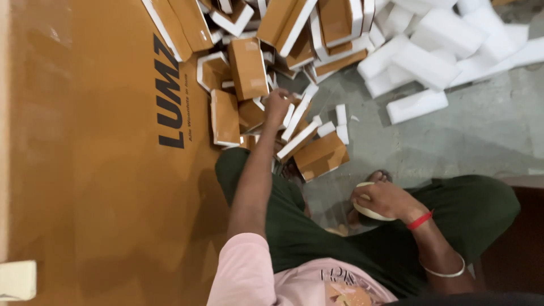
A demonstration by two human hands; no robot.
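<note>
Cardboard boxes [266, 96], small and brown with white edges, lie heaped on the grey concrete floor [481, 136] in front of a seated person in dark green trousers and a pink shirt. The left hand [277, 107] reaches forward into the heap, its fingers curled down among the boxes; whether it has actually closed on one I cannot tell, since the fingertips are hidden by the cardboard. The right hand [385, 199] rests low by the right knee, closed around a roll of pale tape [365, 211], with a red band and a metal bangle on that wrist. A large brown carton [96, 170] with dark printing fills the left side of the view, touching the heap. White foam blocks [430, 56] are piled at the upper right, just beside the boxes. One flat box [320, 156] lies nearest the person's knees.
</note>
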